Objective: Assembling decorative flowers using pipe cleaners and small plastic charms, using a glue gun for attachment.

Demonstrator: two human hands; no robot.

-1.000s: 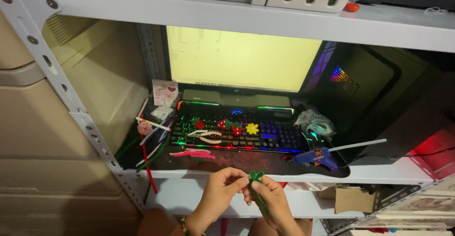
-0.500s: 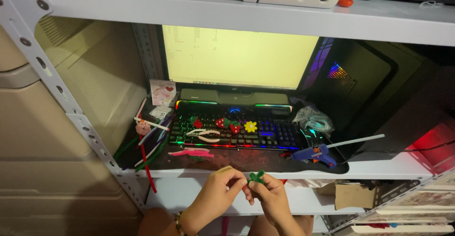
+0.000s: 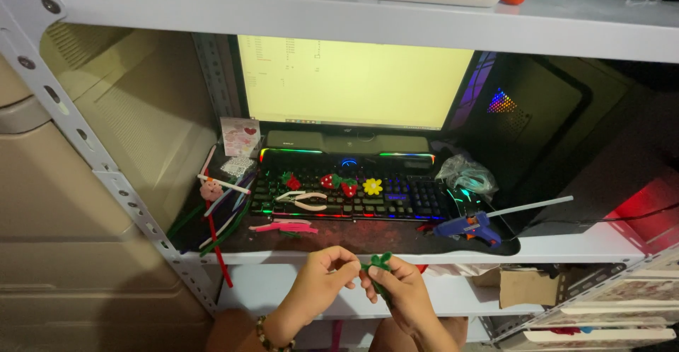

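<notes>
Near edge, left of centre: my left hand [image 3: 322, 281], beaded bracelet [image 3: 264, 334] at the wrist, fingertips pinched shut on one end of the green pipe-cleaner piece [image 3: 380, 264].
Near edge, centre: that green piece sits between my two hands, in front of the shelf lip, its small loops fanned out at the top.
Near edge, right of centre: my right hand [image 3: 396, 292] is curled closed around the piece's stem, thumb pressing just under the loops.
How I'd do it well, as I judge it: keep the right hand's grip low and firm, bend with the left fingertips only, close to the loops, so they don't flatten.
Far left: loose pipe cleaners [image 3: 219, 214] leaning on the shelf.
Far centre: pliers [image 3: 304, 199] on the lit keyboard [image 3: 353, 196].
Far right: blue glue gun [image 3: 470, 226].
</notes>
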